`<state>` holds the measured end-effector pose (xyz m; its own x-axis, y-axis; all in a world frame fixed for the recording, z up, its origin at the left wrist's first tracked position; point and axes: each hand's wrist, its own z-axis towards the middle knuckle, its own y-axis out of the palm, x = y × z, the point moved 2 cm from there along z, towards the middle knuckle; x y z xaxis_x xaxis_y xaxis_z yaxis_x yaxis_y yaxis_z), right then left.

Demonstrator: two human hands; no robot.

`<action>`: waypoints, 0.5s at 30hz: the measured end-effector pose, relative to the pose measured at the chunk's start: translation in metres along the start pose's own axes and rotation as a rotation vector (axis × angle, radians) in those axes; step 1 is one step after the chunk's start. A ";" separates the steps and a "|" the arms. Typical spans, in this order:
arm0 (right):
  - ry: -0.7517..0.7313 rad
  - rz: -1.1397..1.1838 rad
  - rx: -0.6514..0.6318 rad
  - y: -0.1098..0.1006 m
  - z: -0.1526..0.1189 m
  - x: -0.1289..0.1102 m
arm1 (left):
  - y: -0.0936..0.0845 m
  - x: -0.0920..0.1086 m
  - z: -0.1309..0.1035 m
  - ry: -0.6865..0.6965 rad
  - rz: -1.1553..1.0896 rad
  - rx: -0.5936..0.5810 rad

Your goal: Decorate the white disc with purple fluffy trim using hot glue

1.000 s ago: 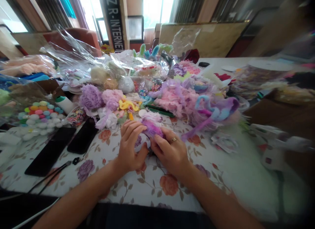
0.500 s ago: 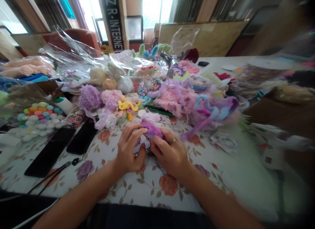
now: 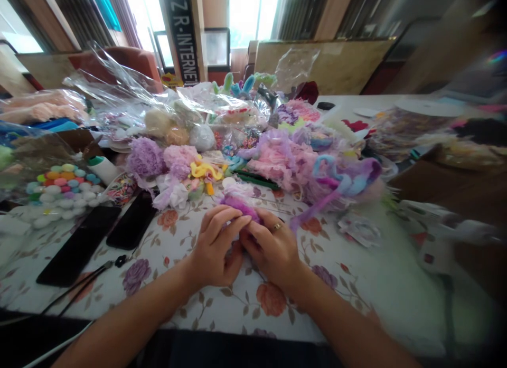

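Near the middle of the flowered tablecloth (image 3: pixel 178 299), a small fluffy purple piece (image 3: pixel 242 205) lies between my hands. My left hand (image 3: pixel 222 246) has its fingers curled over the near left side of the piece. My right hand (image 3: pixel 275 249), with a ring on one finger, closes on the right side of it. The fingertips of both hands meet and hide the lower part of the piece. Behind it rests some pale lilac fluff (image 3: pixel 237 189).
Two black phones (image 3: pixel 79 246) (image 3: pixel 132 220) lie at the left, with a black cord (image 3: pixel 85 281). Beyond are a lilac pompom (image 3: pixel 146 156), pink and purple fluff (image 3: pixel 273 157) and plastic bags (image 3: pixel 119 88). A white glue gun (image 3: pixel 435 236) and cardboard box (image 3: pixel 443 178) sit at the right.
My left hand's fingers have closed in over the purple piece toward my right hand, covering more of it. My right hand has shifted slightly left.
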<state>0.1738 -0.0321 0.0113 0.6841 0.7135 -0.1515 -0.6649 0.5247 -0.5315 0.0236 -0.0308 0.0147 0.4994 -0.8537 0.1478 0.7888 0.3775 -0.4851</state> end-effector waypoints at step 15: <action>0.828 0.361 0.035 0.000 0.013 0.021 | -0.003 -0.021 0.000 -0.292 0.001 0.050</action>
<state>0.1846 -0.0114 0.0189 0.4199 0.2818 -0.8627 -0.8804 0.3575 -0.3117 0.0104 -0.0138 0.0126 0.5761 -0.7166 0.3932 0.8016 0.4014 -0.4430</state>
